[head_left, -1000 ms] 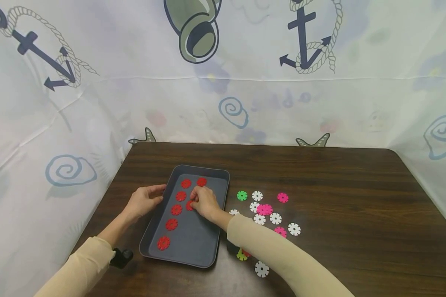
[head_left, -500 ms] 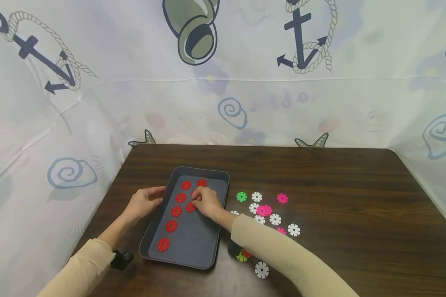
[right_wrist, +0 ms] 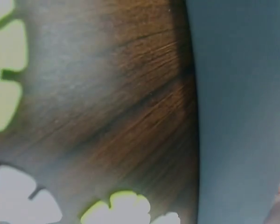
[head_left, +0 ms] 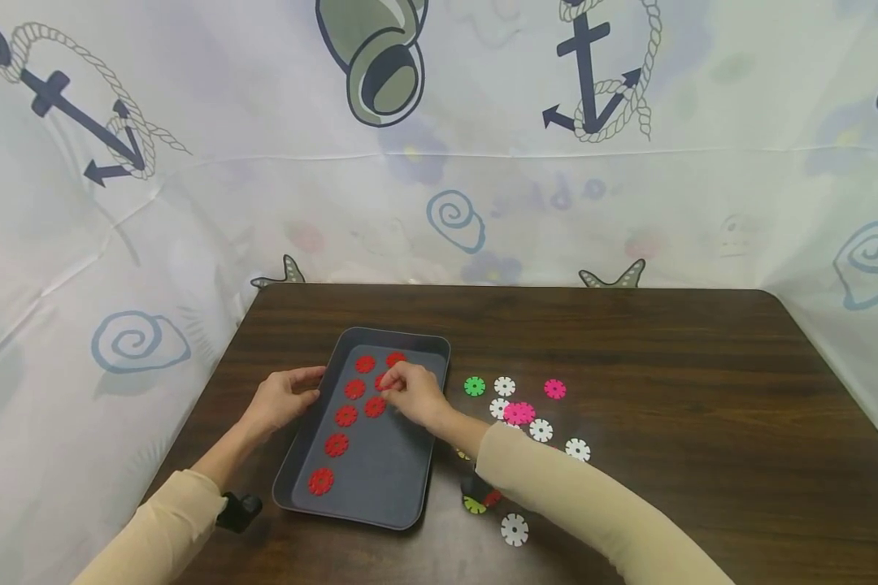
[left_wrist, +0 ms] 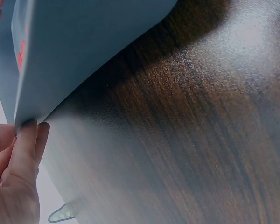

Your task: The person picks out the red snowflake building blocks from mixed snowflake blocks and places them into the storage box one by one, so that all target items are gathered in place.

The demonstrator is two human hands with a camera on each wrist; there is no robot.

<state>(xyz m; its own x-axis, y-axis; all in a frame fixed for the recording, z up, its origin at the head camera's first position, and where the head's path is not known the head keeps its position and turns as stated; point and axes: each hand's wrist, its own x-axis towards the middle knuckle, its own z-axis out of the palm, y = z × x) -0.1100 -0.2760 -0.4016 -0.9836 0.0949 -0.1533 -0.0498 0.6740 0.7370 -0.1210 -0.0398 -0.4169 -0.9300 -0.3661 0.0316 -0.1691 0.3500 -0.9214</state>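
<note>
Red notched plastic discs lie in two columns in the dark grey baking tray point(head_left: 402, 496); one red disc point(head_left: 321, 481) ends the longer left column. My left hand point(head_left: 281, 400) touches the tray's left rim with thumb and fingers spread; the left wrist view shows the fingertips against the tray's edge point(left_wrist: 74, 51). Over the shorter right column, my right hand point(head_left: 415, 396) has bent fingers close to a partly covered red disc point(head_left: 380, 382). Just below them lies another red disc point(head_left: 375, 406). Whether the fingertips pinch a disc is hidden.
Right of the tray, loose discs lie scattered on the dark wooden table point(head_left: 688, 390): a green disc point(head_left: 474, 386), pink discs point(head_left: 519, 413), several white discs point(head_left: 577, 449) and a yellow-green disc point(head_left: 475, 504). My right forearm hides some. A patterned cloth point(head_left: 336, 203) hangs behind.
My right hand has moved slightly up and to the right, uncovering more of two red discs in the right column. The left hand stays at the tray rim.
</note>
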